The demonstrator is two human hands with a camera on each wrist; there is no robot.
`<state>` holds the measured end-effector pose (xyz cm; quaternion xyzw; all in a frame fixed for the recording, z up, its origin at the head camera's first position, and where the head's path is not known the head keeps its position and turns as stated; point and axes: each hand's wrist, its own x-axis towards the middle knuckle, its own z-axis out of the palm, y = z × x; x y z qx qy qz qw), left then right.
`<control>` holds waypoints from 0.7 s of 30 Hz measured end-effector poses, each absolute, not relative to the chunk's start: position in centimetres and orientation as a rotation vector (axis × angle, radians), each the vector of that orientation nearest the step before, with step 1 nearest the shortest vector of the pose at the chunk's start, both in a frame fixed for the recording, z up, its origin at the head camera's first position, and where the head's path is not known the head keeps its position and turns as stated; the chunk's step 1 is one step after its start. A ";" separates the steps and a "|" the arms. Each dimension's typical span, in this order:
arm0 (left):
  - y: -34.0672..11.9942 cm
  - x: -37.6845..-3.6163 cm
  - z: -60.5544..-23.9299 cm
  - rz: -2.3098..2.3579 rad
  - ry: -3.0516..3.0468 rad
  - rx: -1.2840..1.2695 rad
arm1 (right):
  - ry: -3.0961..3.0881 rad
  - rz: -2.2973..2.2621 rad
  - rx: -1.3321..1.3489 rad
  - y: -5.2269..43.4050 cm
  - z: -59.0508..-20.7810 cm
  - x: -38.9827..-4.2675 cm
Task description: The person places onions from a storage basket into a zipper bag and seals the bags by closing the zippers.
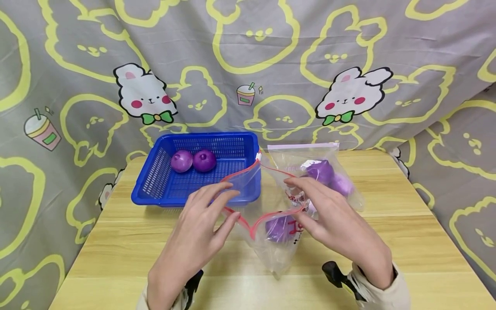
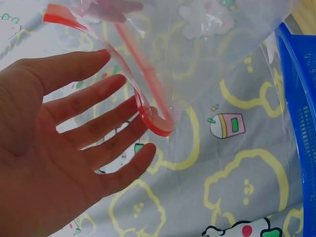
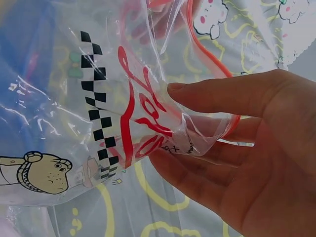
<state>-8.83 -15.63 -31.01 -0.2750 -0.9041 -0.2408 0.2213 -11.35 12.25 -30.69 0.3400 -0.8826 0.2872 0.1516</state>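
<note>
**Two hands hold the bag's mouth open**

The right hand (image 1: 341, 224) pinches the clear bag (image 1: 271, 224) at its red rim; the left hand (image 1: 201, 228), fingers straight and spread, touches the rim opposite; a purple onion (image 1: 280, 228) lies in the bag below the fingertips.

Blue basket (image 2: 301, 123) cut off at edge.

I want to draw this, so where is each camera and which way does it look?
Head: worn on the head, looking forward and down at the blue plastic basket, clear zip bag with red seal, both hands and sleeves.
Left wrist: on the left wrist, looking along the left hand toward the bag's seal.
Right wrist: on the right wrist, looking at the right hand pinching the bag.
All three views share the bag's red seal.
</note>
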 end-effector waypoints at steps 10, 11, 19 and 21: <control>-15.6 -8.9 -30.1 -0.805 -2.342 -0.750 | -2.567 0.827 0.953 12.7 -30.8 -11.2; -15.6 -9.0 -30.0 -0.816 -2.313 -0.746 | -2.566 0.828 0.952 12.7 -30.8 -11.2; -15.6 -9.3 -30.0 -0.899 -2.130 -0.721 | -2.572 0.822 0.964 12.8 -30.8 -11.4; -15.6 -9.5 -30.0 -0.903 -2.112 -0.718 | -2.575 0.814 0.962 12.9 -30.8 -11.4</control>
